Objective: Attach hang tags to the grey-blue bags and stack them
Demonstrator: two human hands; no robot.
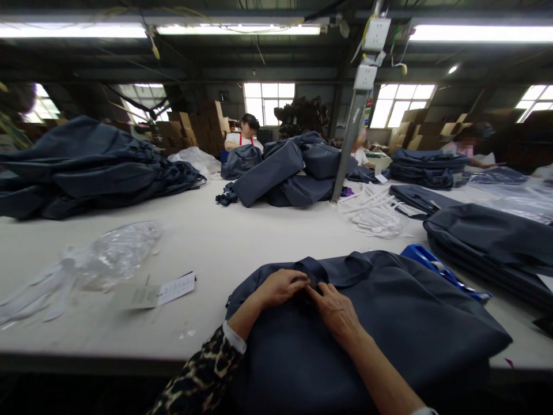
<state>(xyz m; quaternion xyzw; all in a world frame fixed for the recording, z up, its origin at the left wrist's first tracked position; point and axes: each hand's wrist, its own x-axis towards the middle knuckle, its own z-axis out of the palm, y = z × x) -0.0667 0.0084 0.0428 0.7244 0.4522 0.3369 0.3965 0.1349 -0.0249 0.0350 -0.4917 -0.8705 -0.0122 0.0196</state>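
A large dark blue bag lies across the table's front edge, right of centre. Both hands meet near its far side, beside a loop of strap. My left hand is closed, its fingers bent round something dark at the bag's handle. Close against it, my right hand has its thumb and fingers drawn together on the same dark part. What exactly lies between the fingertips is hidden. To the left, paper tags rest on the table.
Clear plastic bags lie at left. Piled blue bags stand at far left, centre back and right. A blue tape dispenser sits behind my bag. A metal post with sockets rises mid-table. Several people work across it.
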